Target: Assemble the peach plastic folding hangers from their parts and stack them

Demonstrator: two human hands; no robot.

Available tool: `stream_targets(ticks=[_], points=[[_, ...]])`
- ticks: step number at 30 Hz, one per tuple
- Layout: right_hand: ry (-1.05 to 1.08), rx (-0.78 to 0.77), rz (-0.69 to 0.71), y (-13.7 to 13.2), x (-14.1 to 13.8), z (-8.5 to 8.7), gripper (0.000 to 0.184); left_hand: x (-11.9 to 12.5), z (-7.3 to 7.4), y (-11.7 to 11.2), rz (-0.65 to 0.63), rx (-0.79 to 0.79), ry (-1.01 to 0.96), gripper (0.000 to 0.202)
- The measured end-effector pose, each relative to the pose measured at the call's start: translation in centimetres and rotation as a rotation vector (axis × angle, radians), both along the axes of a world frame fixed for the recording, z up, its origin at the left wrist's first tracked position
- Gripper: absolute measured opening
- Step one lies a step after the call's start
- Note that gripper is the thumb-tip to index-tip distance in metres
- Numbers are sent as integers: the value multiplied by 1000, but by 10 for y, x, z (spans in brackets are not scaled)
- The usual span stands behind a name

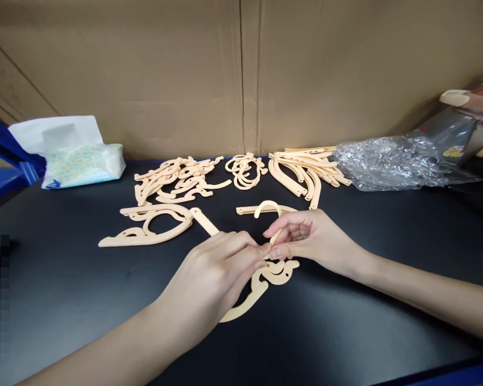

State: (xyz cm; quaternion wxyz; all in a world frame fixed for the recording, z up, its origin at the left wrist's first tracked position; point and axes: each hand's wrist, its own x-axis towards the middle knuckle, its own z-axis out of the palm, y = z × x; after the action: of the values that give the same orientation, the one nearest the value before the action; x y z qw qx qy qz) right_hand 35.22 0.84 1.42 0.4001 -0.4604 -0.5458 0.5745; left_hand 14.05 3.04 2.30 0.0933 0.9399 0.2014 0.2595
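Note:
My left hand (217,273) and my right hand (309,238) meet over the middle of a black table (64,300). Both are closed in pinches on a beige plastic hanger piece (261,284), a curved arm whose lower end sticks out below my left hand. A beige hook (265,206) rises just behind my right fingers. Another joined hanger arm (153,228) lies flat to the left of my hands.
Piles of beige hanger parts (177,179), small hooks (245,169) and long curved arms (306,169) lie along the back. A tissue pack (76,155) sits back left, a crumpled clear plastic bag (390,161) back right. A cardboard wall (241,69) closes the rear.

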Motion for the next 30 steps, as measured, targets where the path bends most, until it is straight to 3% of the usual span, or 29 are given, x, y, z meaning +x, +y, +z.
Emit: stream_targets(ticks=[19, 30], points=[[115, -34, 56, 2, 2, -4, 20, 0, 5, -5, 24, 23, 50, 26], [116, -47, -1, -1, 1, -2, 21, 4, 1, -4, 40, 26, 41, 23]])
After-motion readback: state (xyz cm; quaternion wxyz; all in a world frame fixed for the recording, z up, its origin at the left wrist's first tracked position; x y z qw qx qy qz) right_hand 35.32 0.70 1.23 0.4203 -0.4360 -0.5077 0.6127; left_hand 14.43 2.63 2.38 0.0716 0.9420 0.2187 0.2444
